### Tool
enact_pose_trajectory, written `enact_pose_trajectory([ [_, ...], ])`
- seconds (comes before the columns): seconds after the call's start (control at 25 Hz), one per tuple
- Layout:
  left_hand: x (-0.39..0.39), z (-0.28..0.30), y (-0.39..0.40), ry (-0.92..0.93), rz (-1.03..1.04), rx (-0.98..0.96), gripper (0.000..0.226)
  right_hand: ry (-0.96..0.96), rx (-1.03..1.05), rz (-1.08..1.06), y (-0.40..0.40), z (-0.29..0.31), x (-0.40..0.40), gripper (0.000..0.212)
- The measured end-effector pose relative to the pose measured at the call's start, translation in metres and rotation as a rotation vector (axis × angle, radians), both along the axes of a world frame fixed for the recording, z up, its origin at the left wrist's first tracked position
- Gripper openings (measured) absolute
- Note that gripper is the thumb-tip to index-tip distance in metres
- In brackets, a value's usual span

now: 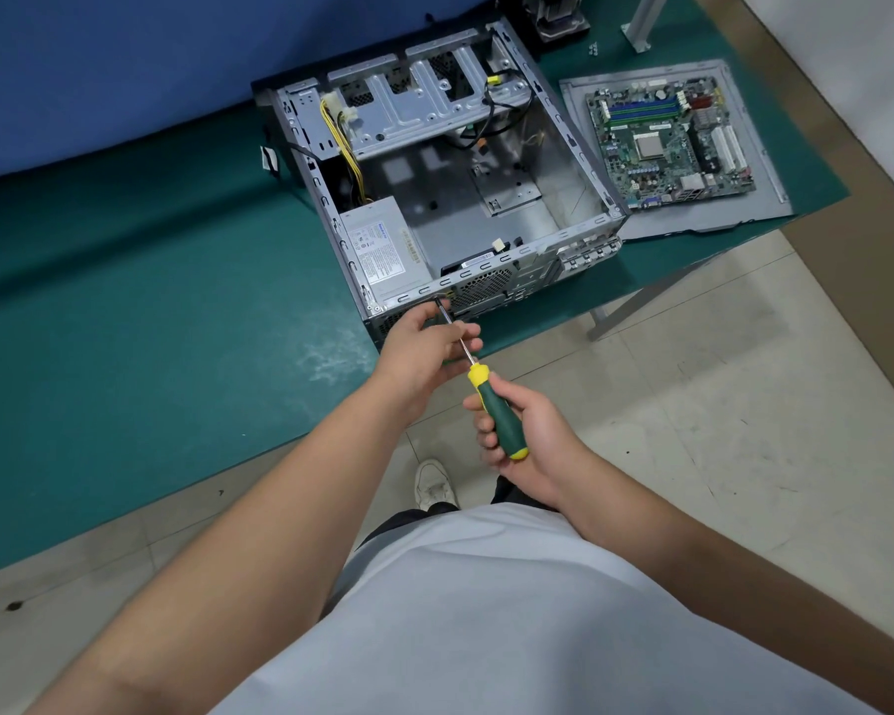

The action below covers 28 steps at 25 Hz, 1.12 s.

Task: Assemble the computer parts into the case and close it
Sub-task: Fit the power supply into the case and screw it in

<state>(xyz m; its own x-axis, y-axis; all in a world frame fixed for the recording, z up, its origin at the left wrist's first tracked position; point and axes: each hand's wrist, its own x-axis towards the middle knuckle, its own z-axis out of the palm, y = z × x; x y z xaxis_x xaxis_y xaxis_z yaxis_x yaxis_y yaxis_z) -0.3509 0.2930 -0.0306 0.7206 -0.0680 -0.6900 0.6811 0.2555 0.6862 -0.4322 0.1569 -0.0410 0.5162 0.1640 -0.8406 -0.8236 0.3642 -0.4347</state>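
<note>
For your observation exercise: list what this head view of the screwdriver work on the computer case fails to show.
- Head view: screwdriver tip and any screw, hidden by left hand fingers.
- Power supply label, too small to read.
- Black part beyond the computer case, cut off by the top edge.

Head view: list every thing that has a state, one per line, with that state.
Computer case: open, side off, lying on the green mat.
Power supply: seated in the case's near corner.
Motherboard: outside the case, lying on the side panel.
Side panel: off, flat on the mat beside the case.
Screwdriver: tip at the case's rear edge.
Right hand: grips the screwdriver handle.
Left hand: pinches the shaft.
</note>
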Motion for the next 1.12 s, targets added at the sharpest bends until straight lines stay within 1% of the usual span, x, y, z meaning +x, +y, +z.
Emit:
enact_pose_trajectory([
  [0.04,0.000,0.000,0.002,0.000,-0.001,-0.036,0.038,-0.018,-0.018,0.009,-0.001,0.000,0.001,0.042],
  [0.08,0.000,0.000,0.003,-0.006,0.003,-0.056,0.039,-0.091,-0.119,0.054,0.000,-0.002,0.002,0.040],
  [0.16,-0.001,0.000,0.004,-0.015,0.012,-0.052,0.041,-0.278,-0.436,0.158,0.003,-0.005,0.001,0.038],
  [0.2,-0.001,0.000,0.004,-0.008,0.026,-0.043,0.042,-0.337,-0.553,0.167,0.004,-0.007,0.001,0.038],
  [0.24,-0.001,0.000,0.003,0.007,0.049,-0.035,0.044,-0.346,-0.567,0.133,0.005,-0.008,0.001,0.037],
  [0.28,-0.002,0.000,0.003,0.020,0.074,-0.024,0.046,-0.311,-0.494,0.083,0.005,-0.008,0.002,0.035],
  [0.32,-0.002,-0.001,0.002,0.024,0.094,-0.003,0.048,-0.236,-0.360,0.046,0.004,-0.007,0.002,0.033],
  [0.4,-0.002,-0.003,0.002,0.006,0.106,0.056,0.049,-0.018,-0.040,0.006,0.001,-0.003,0.003,0.039],
  [0.44,-0.002,-0.003,0.001,-0.001,0.102,0.071,0.049,0.049,0.065,-0.012,0.000,-0.002,0.003,0.042],
  [0.48,-0.001,-0.004,0.000,0.001,0.093,0.066,0.046,0.060,0.100,-0.018,0.000,-0.003,0.004,0.043],
  [0.52,-0.001,-0.004,0.000,0.011,0.078,0.039,0.042,0.019,0.041,0.001,0.001,-0.004,0.005,0.042],
  [0.56,-0.001,-0.004,0.000,0.025,0.059,-0.003,0.041,-0.064,-0.096,0.038,0.004,-0.006,0.005,0.039],
  [0.64,-0.001,-0.004,0.000,0.038,0.034,-0.058,0.045,-0.238,-0.425,0.089,0.008,-0.007,0.005,0.039],
  [0.68,0.000,-0.005,0.001,0.031,0.034,-0.061,0.048,-0.297,-0.518,0.092,0.009,-0.009,0.004,0.040],
  [0.72,-0.001,-0.006,0.002,0.021,0.038,-0.056,0.049,-0.323,-0.531,0.072,0.010,-0.011,0.004,0.040],
  [0.76,-0.002,-0.006,0.002,0.015,0.044,-0.052,0.049,-0.313,-0.493,0.043,0.010,-0.011,0.004,0.039],
  [0.84,-0.003,-0.006,0.003,0.014,0.068,-0.045,0.052,-0.230,-0.353,0.008,0.011,-0.008,0.003,0.037],
  [0.92,-0.004,-0.006,0.002,0.012,0.096,-0.010,0.055,-0.118,-0.171,-0.025,0.010,-0.007,0.003,0.041],
  [0.96,-0.003,-0.006,0.001,0.012,0.103,0.002,0.053,-0.074,-0.098,-0.046,0.010,-0.006,0.004,0.045],
  [1.0,-0.002,-0.005,0.001,0.016,0.103,0.002,0.048,-0.060,-0.079,-0.053,0.010,-0.006,0.005,0.047],
  [1.04,-0.001,-0.005,0.002,0.024,0.102,-0.015,0.043,-0.087,-0.126,-0.044,0.011,-0.006,0.006,0.046],
  [1.12,0.001,-0.005,0.004,0.029,0.094,-0.061,0.040,-0.213,-0.324,-0.012,0.011,-0.006,0.008,0.041],
])
